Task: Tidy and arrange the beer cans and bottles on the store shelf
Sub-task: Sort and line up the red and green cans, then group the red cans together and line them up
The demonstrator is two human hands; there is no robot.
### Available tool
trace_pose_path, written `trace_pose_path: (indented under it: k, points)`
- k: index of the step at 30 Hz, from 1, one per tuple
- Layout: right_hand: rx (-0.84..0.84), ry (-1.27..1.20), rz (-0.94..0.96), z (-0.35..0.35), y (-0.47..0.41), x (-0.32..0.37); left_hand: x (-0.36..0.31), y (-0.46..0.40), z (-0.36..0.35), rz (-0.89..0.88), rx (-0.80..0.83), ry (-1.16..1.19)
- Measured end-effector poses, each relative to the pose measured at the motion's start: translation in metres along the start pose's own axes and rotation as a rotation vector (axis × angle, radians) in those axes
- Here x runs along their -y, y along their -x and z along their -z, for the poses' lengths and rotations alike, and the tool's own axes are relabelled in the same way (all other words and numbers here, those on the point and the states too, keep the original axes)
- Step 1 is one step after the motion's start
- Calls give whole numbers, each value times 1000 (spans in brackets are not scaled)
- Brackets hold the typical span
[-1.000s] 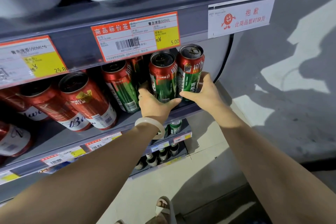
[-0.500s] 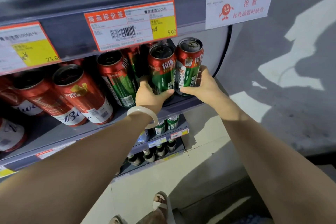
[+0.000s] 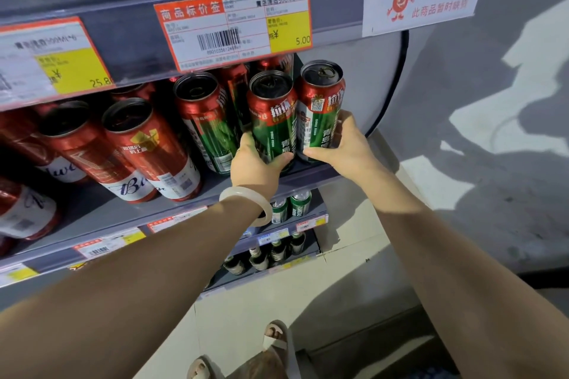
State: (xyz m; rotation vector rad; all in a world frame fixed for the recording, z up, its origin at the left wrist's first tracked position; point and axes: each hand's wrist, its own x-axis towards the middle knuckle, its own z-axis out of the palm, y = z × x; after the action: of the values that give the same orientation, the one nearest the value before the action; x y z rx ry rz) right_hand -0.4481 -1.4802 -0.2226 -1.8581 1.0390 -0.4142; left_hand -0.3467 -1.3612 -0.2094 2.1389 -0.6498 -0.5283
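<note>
Two tall red-and-green beer cans stand at the right end of the grey shelf (image 3: 311, 177). My left hand (image 3: 257, 164), with a white bangle at the wrist, grips the base of the left can (image 3: 272, 115). My right hand (image 3: 345, 148) wraps the base of the right can (image 3: 320, 104), which stands beside the shelf's end wall. A third red-and-green can (image 3: 204, 118) stands to their left, with more behind. Red Budweiser cans (image 3: 147, 151) fill the shelf further left.
A price-tag rail (image 3: 234, 24) and an out-of-stock sign (image 3: 421, 0) hang just above the can tops. Lower shelves hold small green cans (image 3: 292, 209) and dark bottles (image 3: 268, 255). A black cable (image 3: 397, 83) runs down the shelf end. Grey wall at right; my sandalled feet (image 3: 277, 338) below.
Both hands stay on the two cans' bases. The right can looks slightly further right and apart from the left one; the camera has shifted a little.
</note>
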Motion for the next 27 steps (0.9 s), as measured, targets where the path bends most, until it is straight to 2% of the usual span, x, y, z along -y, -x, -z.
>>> trace_pose_path:
  k: [4,16,19,23,27]
  points:
    - [26,24,5,3,0,4,-3,-1,-3,57,-33,49]
    - [109,36,-12,10,11,10,-4,21,23,18,-8,4]
    - [89,-36,22,20,17,23,-5,40,42,-157,-75,33]
    - [86,-75,122,38,20,53,-23,39,83,-476,-160,-162]
    - [99,-26,219,55,10,89,-44,13,109,-564,-171,-267]
